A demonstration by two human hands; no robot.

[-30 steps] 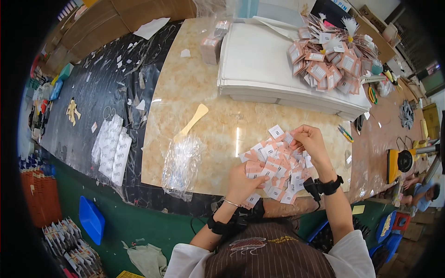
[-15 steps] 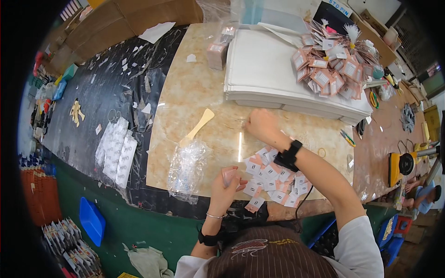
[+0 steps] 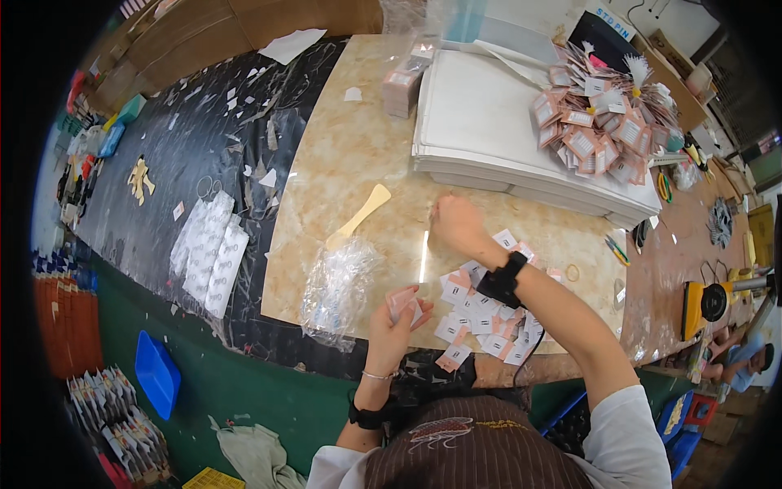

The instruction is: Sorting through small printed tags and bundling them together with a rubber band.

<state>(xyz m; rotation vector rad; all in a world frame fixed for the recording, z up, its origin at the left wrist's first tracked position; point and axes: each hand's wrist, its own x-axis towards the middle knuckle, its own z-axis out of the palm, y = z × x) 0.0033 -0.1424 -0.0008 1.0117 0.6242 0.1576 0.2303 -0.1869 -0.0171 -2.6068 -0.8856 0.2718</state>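
My left hand, near the front edge of the table, is closed round a few small pink-and-white tags. Farther forward, my right hand hovers low over the marbled tabletop with its fingers pinched together; whatever is between them is too small to make out. Below my right wrist spreads a loose pile of white-and-pink tags. A crumpled clear plastic bag lies left of my left hand. From its far end sticks out a flat yellow bone-shaped tool.
A thick stack of white sheets stands at the back, bearing bunches of strung pink tags. A block of pink tags sits beside it. Green-handled snips and a rubber band lie at right; white patterned strips at left.
The whole view has shifted slightly, with table things appearing a little farther right. My left hand still holds tags, which now show more plainly; my right hand stays pinched over the table.
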